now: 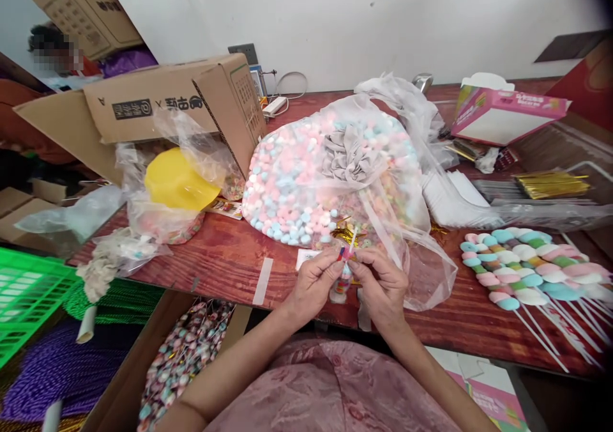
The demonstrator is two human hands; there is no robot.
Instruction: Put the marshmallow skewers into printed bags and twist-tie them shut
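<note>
Near the left end of your table (225, 259) sits a yellow item (179, 179). At the front edge, your left hand (317, 278) pinches a small wrapped packet (341, 284) by its top, your right hand (383, 282) pinching opposite; twisted marshmallow sticks (527, 269) lie toward the right end.

The bench (220, 246), of reddish, dark-grained wood, is carrying a bulging clear bag (287, 186) of pink, white and blue sweets at its middle. A carton (158, 106) is lying open on the left. A pale strip of tape (263, 281) is sticking near the front edge. On the right, twists (517, 266) are lying heaped, their white sticks (543, 336) pointing toward the front edge.
</note>
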